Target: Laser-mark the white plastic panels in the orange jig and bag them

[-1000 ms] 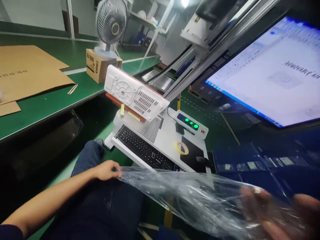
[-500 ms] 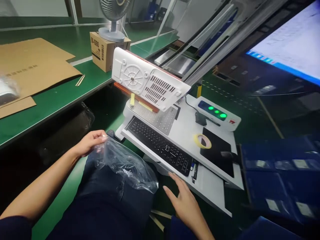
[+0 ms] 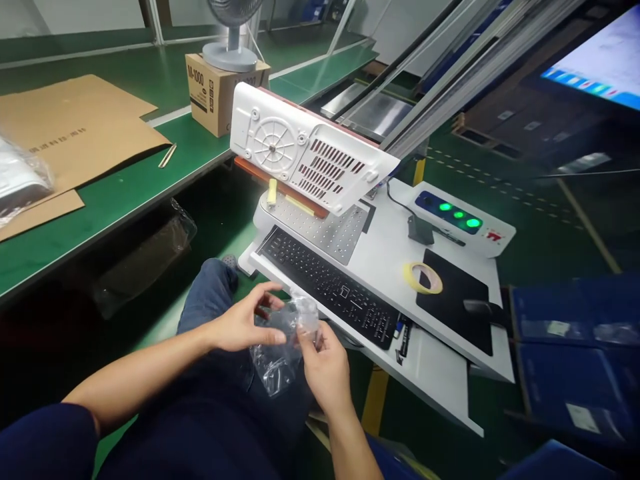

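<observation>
Both hands now on crumpled plastic bag (image 3: pixel 283 340), right hand (image 3: pixel 325 363) newly joined left hand (image 3: pixel 245 323)

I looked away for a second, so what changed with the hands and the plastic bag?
The right hand left the keyboard edge and took hold of the clear plastic bag, which is now bunched smaller between both hands over the lap. The left hand kept its grip. The white housing, tape roll and keyboard stayed put.
</observation>
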{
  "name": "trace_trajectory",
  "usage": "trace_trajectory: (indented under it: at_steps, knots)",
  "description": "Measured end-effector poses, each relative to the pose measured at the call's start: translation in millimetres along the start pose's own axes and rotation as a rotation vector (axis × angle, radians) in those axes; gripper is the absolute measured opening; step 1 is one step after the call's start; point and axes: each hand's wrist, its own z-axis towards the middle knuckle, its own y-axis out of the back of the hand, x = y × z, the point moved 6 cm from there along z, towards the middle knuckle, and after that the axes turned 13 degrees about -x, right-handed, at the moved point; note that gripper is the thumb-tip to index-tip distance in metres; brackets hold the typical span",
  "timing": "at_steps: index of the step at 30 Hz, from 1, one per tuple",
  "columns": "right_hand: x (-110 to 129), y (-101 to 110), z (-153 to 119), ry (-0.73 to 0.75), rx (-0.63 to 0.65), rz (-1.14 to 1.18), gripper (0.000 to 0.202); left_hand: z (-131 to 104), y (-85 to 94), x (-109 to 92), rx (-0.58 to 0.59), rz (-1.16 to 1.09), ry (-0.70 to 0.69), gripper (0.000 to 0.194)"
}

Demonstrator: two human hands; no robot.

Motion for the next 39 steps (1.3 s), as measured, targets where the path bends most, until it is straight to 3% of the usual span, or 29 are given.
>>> trace_trajectory:
  at_steps: [2,4,7,8,12,16,18,22,27,30,34,37,39]
  knots:
    - [-6,2,-1,-0.091,-0.054,0.118,0.06,-10,-9.5,9,0.093,0.117,0.029,0.112]
    - [-7,-3,-3,-0.16,-0.038,0.256,0.063,-17,-19.8,16,0.118,0.19,0.038,0.105]
    - [-2,-5,-2,-0.155,-0.007,0.271,0.061,-14,-25.6,21,0.036,0.28,0.028,0.045]
    - [-1,0,0,-0.148,-0.036,0.223,0.063,-10,-23.5,20,0.002,0.311,0.027,0.034]
    - [-7,36,9,-0.149,-0.168,0.064,0.072,8,9.1,9,-0.188,0.361,0.008,0.041]
    - [-21,58,13,-0.135,0.018,-0.191,0.064,16,51.1,-5,-0.411,0.404,-0.037,0.032]
    - [-30,66,13,-0.155,0.076,-0.316,0.06,14,58.1,-12,-0.418,0.435,-0.062,0.028]
    - [-23,76,12,-0.14,0.009,-0.361,0.066,6,51.5,-27,-0.347,0.502,-0.114,0.023]
    - [10,58,19,-0.051,-0.037,-0.283,0.089,-3,35.7,-39,-0.188,0.547,-0.191,0.023]
    - [10,44,31,-0.012,-0.053,-0.393,0.084,-6,35.1,-42,-0.137,0.568,-0.225,0.025]
    - [-1,30,37,0.099,-0.006,-0.431,0.066,-9,52.7,-45,-0.252,0.607,-0.204,0.025]
    - [-3,20,26,0.19,0.125,-0.316,0.075,-14,68.0,-43,-0.346,0.598,-0.144,0.027]
    - [-1,12,17,0.236,0.196,-0.367,0.086,-16,74.5,-37,-0.377,0.574,-0.101,0.029]
